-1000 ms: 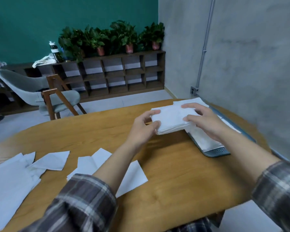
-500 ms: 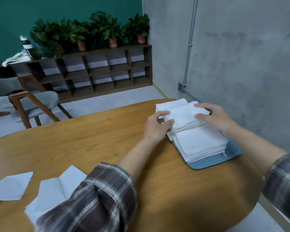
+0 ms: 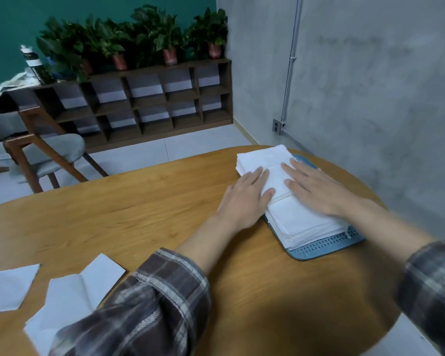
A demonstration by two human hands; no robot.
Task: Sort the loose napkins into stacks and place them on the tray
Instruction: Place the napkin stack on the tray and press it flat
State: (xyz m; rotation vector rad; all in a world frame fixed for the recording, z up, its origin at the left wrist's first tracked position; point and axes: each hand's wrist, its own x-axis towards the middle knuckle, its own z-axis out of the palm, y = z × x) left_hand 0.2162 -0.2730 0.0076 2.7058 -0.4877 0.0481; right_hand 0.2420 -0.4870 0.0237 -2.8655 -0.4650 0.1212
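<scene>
A blue perforated tray (image 3: 324, 246) lies on the right side of the round wooden table (image 3: 144, 211). Two stacks of white napkins sit on it: a far stack (image 3: 263, 159) and a near stack (image 3: 301, 222). My left hand (image 3: 244, 199) lies flat, fingers spread, on the left edge of the far stack. My right hand (image 3: 316, 188) presses flat on top where the two stacks meet. Neither hand grips anything. Loose white napkins (image 3: 72, 291) lie on the table at the lower left, partly behind my plaid sleeve.
A grey concrete wall (image 3: 370, 86) stands close behind the tray. A chair (image 3: 36, 155) with a wooden frame sits beyond the table's far left edge. A low shelf (image 3: 144, 98) with potted plants lines the back wall.
Both hands lowered the held napkin stack onto the tray's far end, let it go, and now rest flat on it. The view turned to the right.
</scene>
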